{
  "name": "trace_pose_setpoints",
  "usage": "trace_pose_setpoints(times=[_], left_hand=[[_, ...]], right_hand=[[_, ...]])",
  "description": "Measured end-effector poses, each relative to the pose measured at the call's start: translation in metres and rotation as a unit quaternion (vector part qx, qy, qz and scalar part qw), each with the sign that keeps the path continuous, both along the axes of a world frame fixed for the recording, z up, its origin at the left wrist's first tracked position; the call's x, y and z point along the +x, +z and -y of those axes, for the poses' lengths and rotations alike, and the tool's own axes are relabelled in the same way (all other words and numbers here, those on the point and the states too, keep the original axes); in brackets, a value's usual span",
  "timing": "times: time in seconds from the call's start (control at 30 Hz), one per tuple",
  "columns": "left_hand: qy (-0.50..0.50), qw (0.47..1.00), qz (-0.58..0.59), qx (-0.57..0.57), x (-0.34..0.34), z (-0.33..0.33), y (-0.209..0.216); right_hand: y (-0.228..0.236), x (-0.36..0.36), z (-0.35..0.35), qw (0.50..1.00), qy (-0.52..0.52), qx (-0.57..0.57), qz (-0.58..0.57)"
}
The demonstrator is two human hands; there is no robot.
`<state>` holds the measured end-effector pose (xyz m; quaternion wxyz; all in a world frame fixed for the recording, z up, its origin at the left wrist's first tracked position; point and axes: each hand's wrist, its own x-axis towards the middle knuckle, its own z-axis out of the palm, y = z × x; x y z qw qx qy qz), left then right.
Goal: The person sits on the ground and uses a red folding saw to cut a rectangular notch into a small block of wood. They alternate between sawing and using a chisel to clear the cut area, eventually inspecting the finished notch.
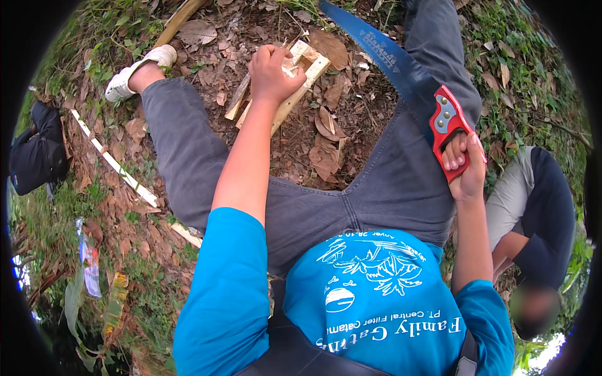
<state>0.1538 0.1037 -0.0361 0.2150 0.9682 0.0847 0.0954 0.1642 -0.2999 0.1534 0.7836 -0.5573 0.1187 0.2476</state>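
My right hand (463, 164) is wrapped round the red handle of a hand saw (401, 66). The saw's dark blue blade slants up and to the left over my right thigh, clear of the wood. Between my legs, a small frame of pale wood strips (303, 91) lies on the ground. My left hand (274, 74) is closed over the frame's upper left part, fingers curled down and thumb toward the right strip. The palm hides part of the wood beneath it. Beside that hand lies a loose split piece of wood (237, 99).
Dry leaves and soil cover the ground. A long pale strip (115, 159) lies at the left, with a plastic wrapper (89, 266) below it. A dark bag (39, 150) is at the far left. Another person (539, 207) crouches close on my right.
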Motion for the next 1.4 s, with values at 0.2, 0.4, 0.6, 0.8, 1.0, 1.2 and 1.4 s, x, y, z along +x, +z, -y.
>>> trace_pose_setpoints(times=[0.2,0.4,0.6,0.8,1.0,1.2,1.4], left_hand=[[0.127,0.975,-0.159,0.088,-0.050,0.030,0.032],[0.164,0.952,-0.246,0.076,-0.058,0.029,0.010],[0.151,0.960,-0.225,0.076,-0.054,0.019,0.008],[0.145,0.954,-0.256,0.060,-0.050,0.016,0.016],[0.150,0.950,-0.272,0.035,-0.047,0.013,0.021],[0.114,0.946,-0.304,0.027,-0.049,0.003,0.027],[0.124,0.932,-0.339,-0.021,-0.035,-0.018,0.028]], right_hand=[[0.033,-0.030,-0.027,0.980,0.110,-0.117,0.114],[0.058,-0.077,-0.051,0.966,0.100,-0.203,0.124],[0.087,-0.112,-0.038,0.947,0.170,-0.244,0.123],[0.064,-0.089,-0.080,0.915,0.218,-0.291,0.176],[0.051,-0.076,-0.089,0.897,0.247,-0.313,0.191],[0.075,-0.066,-0.079,0.860,0.297,-0.374,0.180],[0.085,-0.069,-0.079,0.863,0.311,-0.358,0.174]])
